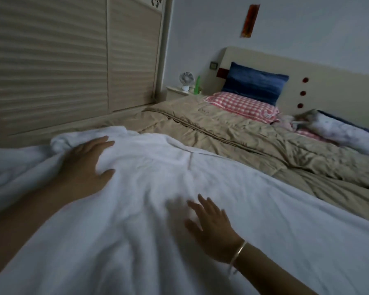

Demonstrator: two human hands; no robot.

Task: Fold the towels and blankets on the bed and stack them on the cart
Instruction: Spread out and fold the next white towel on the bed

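A large white towel or blanket lies spread across the near part of the bed, with wrinkles and a bunched far-left corner. My left hand lies flat on it near that corner, fingers straight and spread. Lower down near the cloth's middle, my right hand rests flat on the cloth, fingers extended and slightly blurred; a thin bangle is on its wrist. The cart is not in view.
A beige quilt covers the bed beyond the white cloth. A pink checked pillow and a blue cushion lean at the headboard. A slatted wardrobe stands on the left, with a nightstand and small fan.
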